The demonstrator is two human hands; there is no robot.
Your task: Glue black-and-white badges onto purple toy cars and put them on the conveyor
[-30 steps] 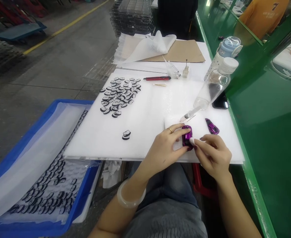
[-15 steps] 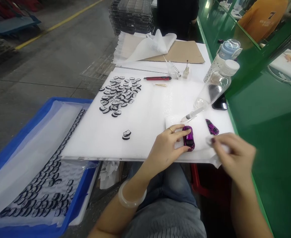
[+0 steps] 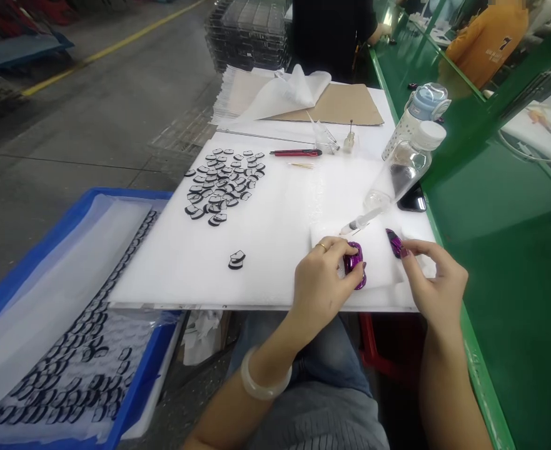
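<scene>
Under my left hand is a purple toy car body, gripped between thumb and fingers at the near edge of the white work surface. To its right, my right hand pinches a second purple car part with black on it, by its near end. A syringe lies just beyond the toy car body. One small black-and-white curved piece sits alone left of my hands. Farther off is a cluster of several like pieces.
A clear bottle, a dotted bottle and a phone line the right side. Beyond lie a red cutter, toothpicks and cardboard. A blue tray stands lower left. Co-workers sit beyond.
My right hand has moved left and let go of a white crumpled scrap; it now grips the second purple part. My left thumb has shifted up over the toy car body.
</scene>
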